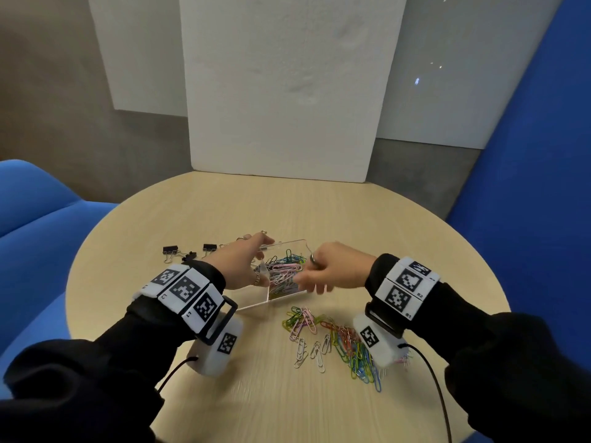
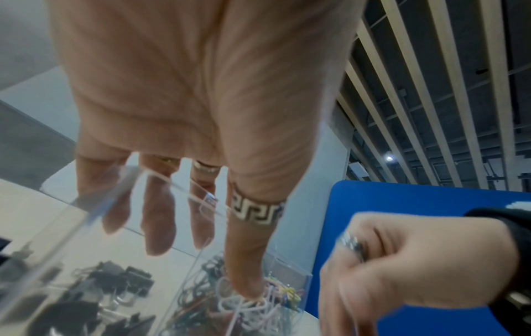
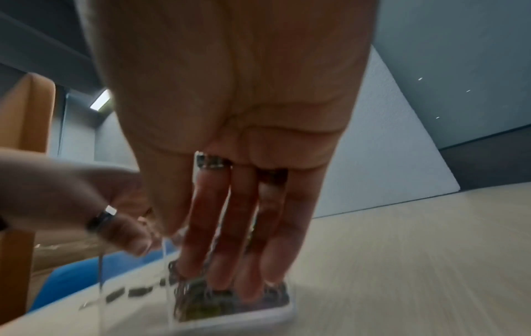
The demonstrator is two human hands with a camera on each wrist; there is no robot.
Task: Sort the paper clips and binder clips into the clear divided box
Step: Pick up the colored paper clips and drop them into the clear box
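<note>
So the clear divided box (image 1: 281,270) sits mid-table (image 1: 319,206), long axis running 8 to 2 o'clock. Left hand (image 1: 238,263) grips its near-left wall, fingers (image 2: 158,218) straight; right hand (image 1: 335,266) hangs over the paper clips (image 1: 284,271), grip too blurred to tell. Loose paper clips (image 1: 335,340) at 6, binder clips (image 1: 188,251) at 9. Blue chairs (image 1: 48,225) around.

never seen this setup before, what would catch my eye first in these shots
Both hands meet over the clear divided box at mid-table: the left hand grips its left half, thumb in the coloured clips, and the right hand reaches into its right compartment. Nearer the person lies a bright heap of loose paper clips. Black binder clips sit left of the box.
</note>
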